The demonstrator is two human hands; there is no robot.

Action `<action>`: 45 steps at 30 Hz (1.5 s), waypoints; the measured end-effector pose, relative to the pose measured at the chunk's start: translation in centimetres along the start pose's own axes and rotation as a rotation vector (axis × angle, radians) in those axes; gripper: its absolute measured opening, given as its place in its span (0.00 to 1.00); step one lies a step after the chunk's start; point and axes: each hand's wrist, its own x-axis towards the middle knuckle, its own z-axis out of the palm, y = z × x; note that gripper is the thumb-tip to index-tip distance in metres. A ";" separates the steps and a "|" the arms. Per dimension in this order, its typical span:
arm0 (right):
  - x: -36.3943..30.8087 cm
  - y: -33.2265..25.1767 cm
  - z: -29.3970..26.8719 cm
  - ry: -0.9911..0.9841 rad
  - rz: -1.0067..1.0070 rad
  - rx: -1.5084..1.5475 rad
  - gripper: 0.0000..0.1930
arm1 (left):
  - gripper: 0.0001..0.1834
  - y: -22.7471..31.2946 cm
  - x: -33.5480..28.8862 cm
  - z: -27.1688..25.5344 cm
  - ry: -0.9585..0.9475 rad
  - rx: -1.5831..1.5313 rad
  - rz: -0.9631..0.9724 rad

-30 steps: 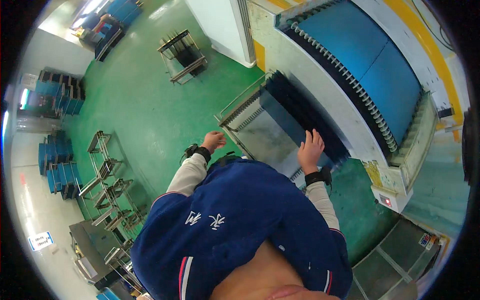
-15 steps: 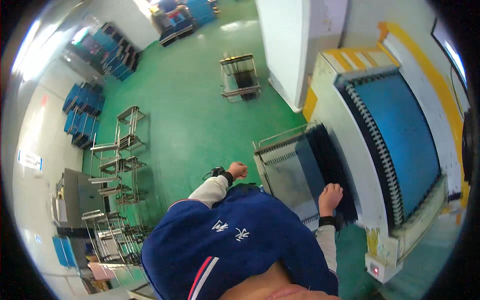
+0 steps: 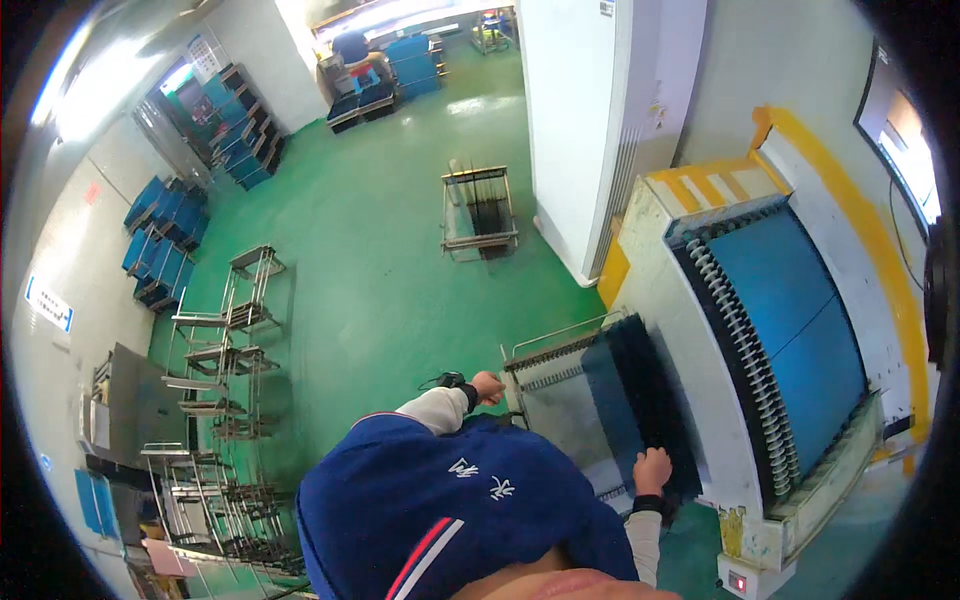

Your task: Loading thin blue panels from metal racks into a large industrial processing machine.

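Before me stands a metal rack with coil-like slotted rails, loaded on its right side with several thin dark blue sheets. My left hand, its fingers curled, is at the rack's left side; whether it grips the frame cannot be made out. My right hand is closed over the near end of the dark sheets. Its fingertips are hidden, so what lies between them does not show. Dark bands circle both wrists.
Right of the rack is a pale machine with a blue sloping surface and a coiled edge. A smaller rack stands ahead on the green floor. Empty metal racks line the left; blue crates stack beyond. A white column rises ahead.
The view has tilted, so the rack and machine sit lower in the picture. My left hand has come closer to the rack's side. My right hand stays over the dark sheets.
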 end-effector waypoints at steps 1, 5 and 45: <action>0.1 0.2 0.0 0.020 -0.011 0.018 0.11 | 0.09 0.9 0.5 0.4 -0.027 0.065 0.021; 0.8 0.9 0.4 -0.089 0.107 0.008 0.12 | 0.10 3.4 1.7 2.4 -0.044 0.126 0.123; 1.0 -0.3 0.2 0.111 0.209 0.075 0.13 | 0.18 5.0 4.3 2.2 0.331 0.604 0.432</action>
